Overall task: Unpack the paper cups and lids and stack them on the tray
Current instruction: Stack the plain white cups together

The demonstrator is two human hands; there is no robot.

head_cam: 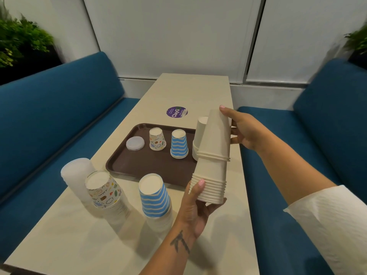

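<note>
We see two blue benches (pixel 59 108) flanking a long pale table (pixel 79 241) that runs away from us toward a white panelled wall (pixel 168 36), with green plants (pixel 21 40) in the upper corners. On the table lies a brown tray (pixel 147 165), and beyond it a round purple sticker (pixel 177 111).

We hold a tall stack of plain white cups (pixel 213 155), upside down and tilted, above the right edge of the tray. Our left hand (pixel 195 203) grips its lower end, the grip curled round the bunched rims with the thumb across the front. Our right hand (pixel 244 130) holds the upper part, its grip wrapped round the far side with one fingertip at the top. Just behind it, a shorter stack of white cups (pixel 200 135) stands on the tray's right end.

Near us on the table stand three wrapped stacks: a sleeve of clear lids (pixel 76 175) at left, a stack of doodle-print cups (pixel 105 193) beside it, and a stack of blue-striped cups (pixel 155 199) closest to our left hand.

On the tray, from left to right, sit a small pile of lids (pixel 135 143), a short stack of doodle-print cups on the tray (pixel 157 139) and a short stack of blue-striped cups on the tray (pixel 179 144), all upside down and apart from one another.
</note>
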